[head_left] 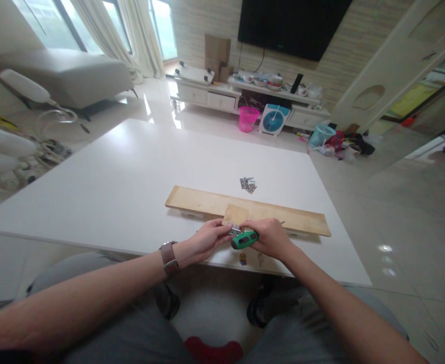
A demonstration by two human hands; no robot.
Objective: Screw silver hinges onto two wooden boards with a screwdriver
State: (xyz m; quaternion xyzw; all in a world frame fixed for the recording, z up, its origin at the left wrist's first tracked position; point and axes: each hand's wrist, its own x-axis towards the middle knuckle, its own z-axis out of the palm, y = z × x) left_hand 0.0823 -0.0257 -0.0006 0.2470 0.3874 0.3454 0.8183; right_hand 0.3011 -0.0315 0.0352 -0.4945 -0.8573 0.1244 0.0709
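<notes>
A long wooden plank [275,212] lies across the near right part of the white table [124,187]. A small wooden block [236,213] rests against its near edge, with a small metal hinge [233,228] at the block's near side. My left hand [207,240], a watch on its wrist, pinches the hinge against the block. My right hand [269,237] is closed round a green-handled screwdriver [244,239], whose tip points left toward the hinge.
A small pile of metal hinges and screws [247,184] lies beyond the plank. The table's near edge runs just under my hands. Behind the table stand a TV cabinet [245,98], a pink basket [248,119] and a small fan [273,120]; a sofa [63,76] is far left.
</notes>
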